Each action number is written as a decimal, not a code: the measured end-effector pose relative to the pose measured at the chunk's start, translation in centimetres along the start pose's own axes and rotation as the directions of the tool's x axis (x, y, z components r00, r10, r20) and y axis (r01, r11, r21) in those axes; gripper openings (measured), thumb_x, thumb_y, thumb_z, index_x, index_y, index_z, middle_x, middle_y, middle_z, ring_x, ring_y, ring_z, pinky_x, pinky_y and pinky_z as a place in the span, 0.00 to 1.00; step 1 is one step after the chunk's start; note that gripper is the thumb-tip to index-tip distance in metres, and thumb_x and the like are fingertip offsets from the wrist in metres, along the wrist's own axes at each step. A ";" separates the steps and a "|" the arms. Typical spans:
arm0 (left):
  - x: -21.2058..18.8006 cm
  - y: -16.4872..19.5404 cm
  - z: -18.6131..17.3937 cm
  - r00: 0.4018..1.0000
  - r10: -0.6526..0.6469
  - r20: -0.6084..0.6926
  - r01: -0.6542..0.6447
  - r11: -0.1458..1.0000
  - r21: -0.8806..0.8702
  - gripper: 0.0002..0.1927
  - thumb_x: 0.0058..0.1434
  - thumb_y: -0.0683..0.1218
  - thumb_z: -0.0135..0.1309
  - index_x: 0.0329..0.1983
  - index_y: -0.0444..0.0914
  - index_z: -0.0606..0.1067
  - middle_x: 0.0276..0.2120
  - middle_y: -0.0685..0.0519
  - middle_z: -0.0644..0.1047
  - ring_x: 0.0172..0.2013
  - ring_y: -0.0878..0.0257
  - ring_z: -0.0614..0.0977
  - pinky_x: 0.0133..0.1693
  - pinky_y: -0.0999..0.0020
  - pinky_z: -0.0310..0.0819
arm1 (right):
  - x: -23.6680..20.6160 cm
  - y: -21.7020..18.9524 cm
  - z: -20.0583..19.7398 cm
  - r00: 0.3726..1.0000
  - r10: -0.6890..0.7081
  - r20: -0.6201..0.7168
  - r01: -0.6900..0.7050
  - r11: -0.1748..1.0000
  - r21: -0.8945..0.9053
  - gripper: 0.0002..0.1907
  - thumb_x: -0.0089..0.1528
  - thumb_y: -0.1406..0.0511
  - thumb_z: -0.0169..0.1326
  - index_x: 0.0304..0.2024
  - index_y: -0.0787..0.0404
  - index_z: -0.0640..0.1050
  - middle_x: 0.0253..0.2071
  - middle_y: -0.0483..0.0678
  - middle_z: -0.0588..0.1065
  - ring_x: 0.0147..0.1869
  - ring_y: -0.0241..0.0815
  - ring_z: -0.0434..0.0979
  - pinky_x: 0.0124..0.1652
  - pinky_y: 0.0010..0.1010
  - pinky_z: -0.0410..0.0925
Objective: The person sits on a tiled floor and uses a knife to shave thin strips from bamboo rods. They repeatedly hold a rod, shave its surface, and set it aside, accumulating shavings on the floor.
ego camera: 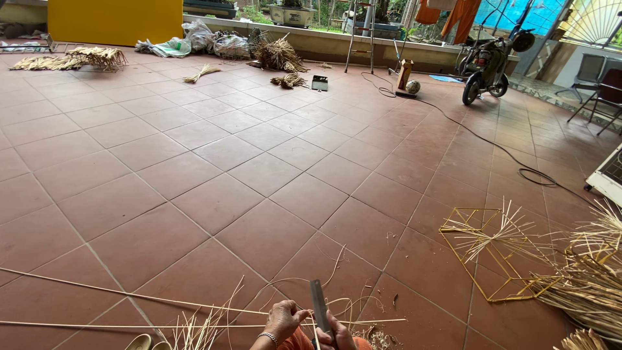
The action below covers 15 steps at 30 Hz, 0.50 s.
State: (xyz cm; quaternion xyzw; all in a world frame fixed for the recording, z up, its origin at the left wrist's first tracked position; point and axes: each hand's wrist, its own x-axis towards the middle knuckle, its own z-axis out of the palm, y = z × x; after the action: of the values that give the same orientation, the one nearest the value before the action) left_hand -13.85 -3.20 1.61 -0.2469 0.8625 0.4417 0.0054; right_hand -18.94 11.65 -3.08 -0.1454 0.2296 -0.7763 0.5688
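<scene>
i see my hands at the floor's near edge, right hand (337,332) closed on a knife (319,304), left hand (282,321) pinching a thin bamboo strip (194,302), mid-shaving i judge, needing steady blade pressure next.

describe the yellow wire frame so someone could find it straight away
Start at the red tiled floor and look to its lower right, beside the heap of straw. The yellow wire frame lies flat there with pale strips fanned across it. It is the only rigid, angular, bright yellow outline among loose fibres.
</scene>
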 end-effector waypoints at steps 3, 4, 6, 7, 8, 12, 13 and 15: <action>-0.1 0.7 0.2 1.000 0.016 -0.005 -0.016 0.999 -0.049 0.19 0.53 0.57 0.70 0.27 0.37 0.78 0.29 0.47 0.83 0.33 0.56 0.86 0.39 0.62 0.79 | 0.4 0.0 0.6 0.998 0.005 -0.066 -0.005 1.000 0.000 0.23 0.75 0.45 0.35 0.56 0.51 0.68 0.16 0.39 0.56 0.15 0.35 0.54 0.16 0.27 0.51; -0.1 0.9 0.2 0.999 0.037 -0.021 -0.038 0.999 -0.031 0.19 0.53 0.57 0.70 0.27 0.37 0.79 0.29 0.47 0.82 0.34 0.55 0.86 0.39 0.61 0.79 | 0.6 0.0 0.8 0.996 0.009 -0.086 -0.009 1.000 0.000 0.22 0.75 0.45 0.35 0.56 0.51 0.68 0.16 0.39 0.56 0.15 0.35 0.54 0.16 0.27 0.51; -0.1 1.4 0.0 0.995 0.083 -0.055 -0.083 0.997 0.005 0.20 0.53 0.56 0.71 0.27 0.36 0.79 0.29 0.46 0.82 0.34 0.53 0.85 0.39 0.60 0.79 | 0.8 0.0 1.0 0.993 0.011 -0.117 -0.013 1.000 -0.013 0.22 0.74 0.45 0.36 0.55 0.52 0.68 0.16 0.39 0.56 0.15 0.35 0.54 0.16 0.27 0.51; -0.1 1.7 -0.1 0.996 0.072 -0.048 -0.071 0.997 0.005 0.20 0.54 0.56 0.70 0.27 0.36 0.79 0.29 0.46 0.82 0.34 0.53 0.85 0.40 0.60 0.79 | 0.9 0.0 0.9 0.991 0.019 -0.134 -0.021 1.000 -0.014 0.21 0.74 0.46 0.36 0.55 0.52 0.68 0.17 0.39 0.56 0.16 0.35 0.54 0.16 0.27 0.51; -0.2 1.8 -0.2 0.997 0.059 -0.039 -0.059 0.998 0.007 0.20 0.54 0.56 0.70 0.27 0.36 0.79 0.29 0.46 0.82 0.34 0.53 0.85 0.41 0.60 0.79 | 1.0 0.1 0.7 0.988 0.026 -0.151 -0.028 1.000 -0.012 0.21 0.74 0.46 0.36 0.55 0.52 0.68 0.17 0.39 0.56 0.16 0.35 0.54 0.16 0.27 0.51; -0.4 2.3 -0.6 0.992 0.117 -0.043 -0.116 0.993 0.031 0.19 0.54 0.55 0.70 0.27 0.35 0.80 0.32 0.46 0.81 0.37 0.53 0.84 0.44 0.57 0.79 | 1.5 0.4 -0.6 0.978 0.034 -0.204 -0.037 0.999 -0.008 0.20 0.74 0.47 0.37 0.54 0.52 0.68 0.17 0.39 0.57 0.16 0.35 0.54 0.17 0.27 0.52; -0.4 2.4 -0.7 0.991 0.126 -0.042 -0.124 0.992 0.036 0.18 0.54 0.54 0.70 0.28 0.35 0.81 0.32 0.46 0.82 0.38 0.53 0.84 0.45 0.58 0.79 | 1.6 0.5 -0.9 0.976 0.037 -0.214 -0.040 0.999 -0.009 0.20 0.74 0.47 0.37 0.54 0.52 0.68 0.17 0.39 0.57 0.16 0.35 0.54 0.17 0.27 0.52; -0.3 2.2 -0.8 0.989 0.144 -0.043 -0.142 0.989 0.045 0.15 0.54 0.53 0.70 0.30 0.36 0.82 0.33 0.45 0.82 0.39 0.52 0.85 0.47 0.58 0.78 | 1.8 0.5 -1.7 0.971 0.041 -0.235 -0.043 0.999 -0.005 0.19 0.74 0.47 0.37 0.53 0.52 0.68 0.17 0.39 0.57 0.16 0.35 0.55 0.17 0.27 0.52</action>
State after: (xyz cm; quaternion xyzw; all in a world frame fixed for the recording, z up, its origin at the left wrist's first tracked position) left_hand -14.38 -2.64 3.82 -0.1946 0.8868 0.4172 -0.0410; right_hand -19.90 10.17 -4.89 -0.0504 0.3023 -0.7747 0.5531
